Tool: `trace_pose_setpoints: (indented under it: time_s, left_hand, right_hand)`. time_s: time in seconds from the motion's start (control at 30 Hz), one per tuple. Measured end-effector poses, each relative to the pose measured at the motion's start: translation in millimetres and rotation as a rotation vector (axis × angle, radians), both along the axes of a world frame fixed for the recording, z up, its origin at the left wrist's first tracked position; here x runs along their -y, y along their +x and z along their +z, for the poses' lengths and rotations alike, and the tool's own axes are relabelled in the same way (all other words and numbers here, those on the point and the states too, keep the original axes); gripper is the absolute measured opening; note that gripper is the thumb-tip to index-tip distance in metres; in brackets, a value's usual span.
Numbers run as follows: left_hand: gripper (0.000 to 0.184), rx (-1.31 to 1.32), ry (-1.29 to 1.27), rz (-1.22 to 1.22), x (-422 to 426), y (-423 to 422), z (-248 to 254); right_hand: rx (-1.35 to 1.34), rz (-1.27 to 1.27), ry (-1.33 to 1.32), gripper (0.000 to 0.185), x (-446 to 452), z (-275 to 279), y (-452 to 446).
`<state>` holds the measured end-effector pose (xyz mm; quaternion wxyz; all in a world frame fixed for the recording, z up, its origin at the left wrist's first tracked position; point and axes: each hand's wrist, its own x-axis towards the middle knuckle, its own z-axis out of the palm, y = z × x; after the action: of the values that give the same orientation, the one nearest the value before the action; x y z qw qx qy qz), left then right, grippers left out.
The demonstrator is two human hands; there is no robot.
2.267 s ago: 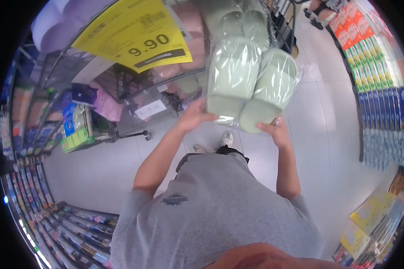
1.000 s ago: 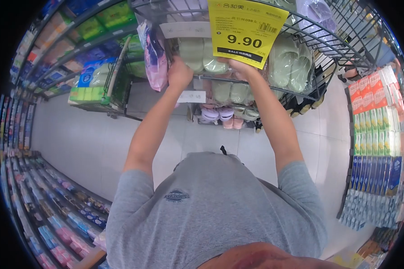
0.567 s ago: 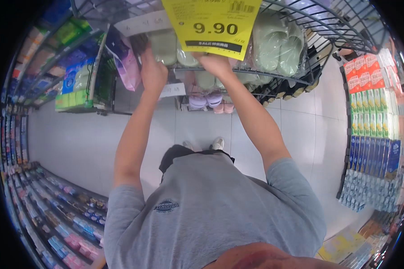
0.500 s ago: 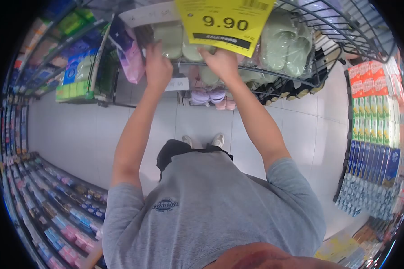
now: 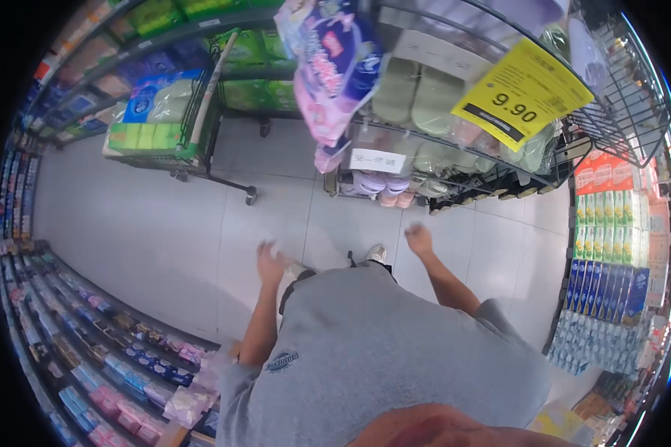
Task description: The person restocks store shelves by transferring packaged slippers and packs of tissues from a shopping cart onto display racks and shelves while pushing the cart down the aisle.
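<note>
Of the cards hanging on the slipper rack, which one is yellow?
The 9.90 sign, the rightmost; the upper card and the lower card, both farther left, are white.

cart [image 5: 211, 138] carrying green packs [image 5: 147, 138] | red packs [image 5: 602, 173] stacked | tiled floor [image 5: 156, 238]

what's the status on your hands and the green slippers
Left hand open, looks empty; right hand loosely curled, nothing visible in it. Green slippers untouched. Yellow price tag hides some of them.
</note>
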<state>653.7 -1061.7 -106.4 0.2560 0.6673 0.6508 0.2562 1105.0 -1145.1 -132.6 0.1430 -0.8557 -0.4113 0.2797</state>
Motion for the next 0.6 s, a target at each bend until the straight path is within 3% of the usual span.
trace_pose_setpoints:
  time_s: [0.03,0.07,0.1,0.13,0.2,0.23,0.27,0.33,0.37,0.4,0.43,0.47,0.5,0.53,0.57,0.6]
  left_hand:
    - [0.038,0.053,-0.258,0.125,34.0,-69.6,-63.1]
    - [0.035,0.163,-0.783,0.314,72.3,-141.8,-112.3]
    - [0.034,0.26,-1.072,0.746,116.8,-188.8,-121.9]
    - [0.029,0.067,-1.114,0.953,148.5,-218.2,-99.7]
    - [0.023,0.2,-0.968,0.941,216.5,-292.2,-89.8]
    - [0.021,0.281,-0.913,0.944,242.3,-315.7,-82.1]
    - [0.019,0.339,-0.93,0.987,263.6,-334.2,-76.6]
    - [0.02,0.45,-1.03,1.159,286.5,-366.2,-70.6]
    - [0.022,0.469,-1.154,1.175,282.3,-379.2,-64.8]
    - [0.023,0.418,-1.14,1.219,267.8,-382.2,-53.0]
    - [0.02,0.466,-1.085,1.158,262.6,-400.9,-72.1]
    - [0.014,0.328,-0.952,1.114,234.6,-393.6,-61.1]
    - [0.015,0.665,-0.79,1.035,223.1,-417.0,-93.1]
    - [0.006,0.66,-0.795,0.978,187.5,-420.8,-92.3]
    - [0.011,0.567,-0.714,0.875,143.9,-410.5,-71.1]
    - [0.016,0.259,-0.533,0.504,126.7,-436.4,-125.9]
  right_hand:
    - [-0.151,0.226,-0.433,0.029,43.2,-117.3,19.5]
    - [-0.262,0.488,-0.211,0.03,90.1,-114.8,18.3]
    - [-0.385,0.743,0.016,0.031,135.7,-104.8,14.1]
    - [-0.383,0.804,0.018,0.031,108.0,-76.3,-18.3]
    - [-0.001,0.431,-0.698,0.024,62.7,-41.3,-111.4]
    - [-0.052,0.717,-0.588,0.023,42.4,-46.2,-126.2]
    - [0.159,0.897,-0.577,0.022,18.3,-59.1,-151.4]
    - [0.084,1.324,-0.498,0.013,-43.5,-82.0,-180.9]
    - [0.043,1.328,-0.618,0.026,-78.7,-112.4,-194.9]
    - [0.062,1.337,-0.546,0.029,-113.4,-149.9,-204.7]
    - [0.297,1.531,-0.326,0.025,-154.0,-130.1,-232.9]
    - [0.304,1.464,-0.201,0.018,-193.5,-129.5,-255.0]
    - [0.325,1.373,-0.135,0.02,-232.5,-113.6,-283.2]
    - [0.295,1.245,0.023,0.024,-267.2,-120.1,-304.6]
    - [-0.016,0.757,-0.145,0.025,-294.7,-71.2,-339.4]
    - [-0.128,0.722,-0.112,0.03,-318.8,-29.3,-370.4]
